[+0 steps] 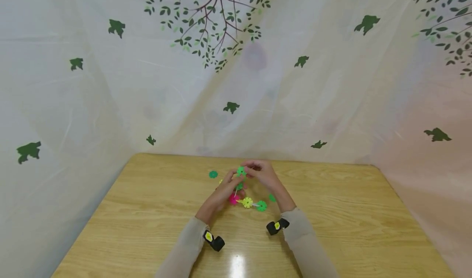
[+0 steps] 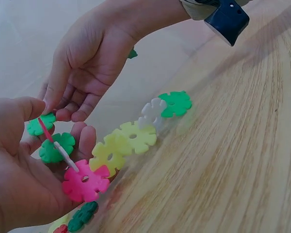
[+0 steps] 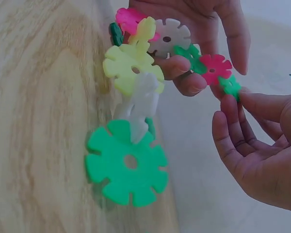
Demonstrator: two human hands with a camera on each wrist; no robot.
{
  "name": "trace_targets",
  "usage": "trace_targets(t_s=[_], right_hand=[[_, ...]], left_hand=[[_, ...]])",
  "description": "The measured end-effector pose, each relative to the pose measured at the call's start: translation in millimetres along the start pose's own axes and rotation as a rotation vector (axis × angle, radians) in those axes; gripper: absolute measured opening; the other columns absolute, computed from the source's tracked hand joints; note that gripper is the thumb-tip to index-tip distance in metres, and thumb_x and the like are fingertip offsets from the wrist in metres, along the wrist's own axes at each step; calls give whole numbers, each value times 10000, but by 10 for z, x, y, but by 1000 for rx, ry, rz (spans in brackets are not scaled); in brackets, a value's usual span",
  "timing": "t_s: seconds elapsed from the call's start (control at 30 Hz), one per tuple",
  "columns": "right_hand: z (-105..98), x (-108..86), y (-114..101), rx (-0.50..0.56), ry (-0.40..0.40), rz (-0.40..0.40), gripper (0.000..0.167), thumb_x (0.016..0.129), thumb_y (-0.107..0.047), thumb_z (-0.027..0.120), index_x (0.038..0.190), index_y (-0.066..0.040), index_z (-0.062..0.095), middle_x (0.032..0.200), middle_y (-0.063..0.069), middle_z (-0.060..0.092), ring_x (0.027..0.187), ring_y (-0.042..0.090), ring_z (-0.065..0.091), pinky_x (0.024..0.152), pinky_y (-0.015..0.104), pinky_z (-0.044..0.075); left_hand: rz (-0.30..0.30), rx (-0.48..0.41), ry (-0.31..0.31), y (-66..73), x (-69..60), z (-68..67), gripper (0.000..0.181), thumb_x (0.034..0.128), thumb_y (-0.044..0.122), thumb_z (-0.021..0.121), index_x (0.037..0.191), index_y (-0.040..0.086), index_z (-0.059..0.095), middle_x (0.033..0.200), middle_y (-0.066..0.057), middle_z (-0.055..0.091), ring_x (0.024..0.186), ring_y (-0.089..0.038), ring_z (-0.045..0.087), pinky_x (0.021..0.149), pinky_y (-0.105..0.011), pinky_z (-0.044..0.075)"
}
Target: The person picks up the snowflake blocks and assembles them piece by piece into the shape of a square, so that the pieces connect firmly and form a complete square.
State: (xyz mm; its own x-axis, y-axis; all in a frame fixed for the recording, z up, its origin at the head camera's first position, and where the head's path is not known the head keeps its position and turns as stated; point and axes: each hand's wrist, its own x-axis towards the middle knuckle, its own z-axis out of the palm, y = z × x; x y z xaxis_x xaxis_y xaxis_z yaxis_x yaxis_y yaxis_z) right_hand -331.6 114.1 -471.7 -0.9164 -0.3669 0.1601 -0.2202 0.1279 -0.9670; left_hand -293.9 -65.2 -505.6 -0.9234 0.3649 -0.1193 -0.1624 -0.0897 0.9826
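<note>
A chain of notched plastic discs runs from the hands down toward the table. Its upper part, with a white disc [image 3: 169,39], a red disc [image 3: 216,69] and green ones, lies across the curled fingers of the left hand [image 1: 223,192]. Between thumb and fingers, the right hand [image 1: 262,175] pinches the green end disc [image 3: 230,87]. Below the left palm hangs a pink disc [image 2: 86,180], joined to yellow discs [image 2: 135,137], a white disc [image 2: 153,112] and a green disc [image 2: 175,104] at the other end.
A loose green disc [image 1: 213,174] lies on the wooden table [image 1: 155,212] behind the left hand. Another green piece [image 1: 272,197] is beside the right forearm. Dark green and red pieces lie under the left hand. A patterned cloth [image 1: 184,105] hangs behind the table.
</note>
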Motion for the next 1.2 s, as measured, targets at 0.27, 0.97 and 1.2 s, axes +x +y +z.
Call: trace_targets(t_s=[0.27, 0.97, 1.2], right_hand=[[-114, -39, -6, -104, -60, 43, 299, 1006, -73, 631, 1240, 114, 638, 1126, 329, 668, 1021, 468, 659, 910, 561, 570], [-878, -408, 161, -477, -465, 150, 274, 821, 39, 799, 1064, 93, 683, 799, 139, 635, 718, 101, 532, 636, 208, 464], [-882, -463, 172, -470, -447, 126, 251, 787, 78, 806, 985, 99, 655, 805, 150, 589, 733, 131, 493, 626, 197, 427]], left_hand=[[2, -20, 42, -36, 29, -10, 299, 1093, 281, 469, 1340, 125, 407, 979, -84, 588, 706, -127, 630, 663, -276, 581], [44, -64, 96, -3, -26, -20, 299, 1101, 316, 452, 1263, 65, 455, 916, -51, 553, 752, -154, 608, 697, -299, 571], [61, -134, 93, -18, -14, -4, 274, 1098, 301, 462, 1261, 80, 471, 884, -33, 555, 778, -166, 598, 715, -325, 571]])
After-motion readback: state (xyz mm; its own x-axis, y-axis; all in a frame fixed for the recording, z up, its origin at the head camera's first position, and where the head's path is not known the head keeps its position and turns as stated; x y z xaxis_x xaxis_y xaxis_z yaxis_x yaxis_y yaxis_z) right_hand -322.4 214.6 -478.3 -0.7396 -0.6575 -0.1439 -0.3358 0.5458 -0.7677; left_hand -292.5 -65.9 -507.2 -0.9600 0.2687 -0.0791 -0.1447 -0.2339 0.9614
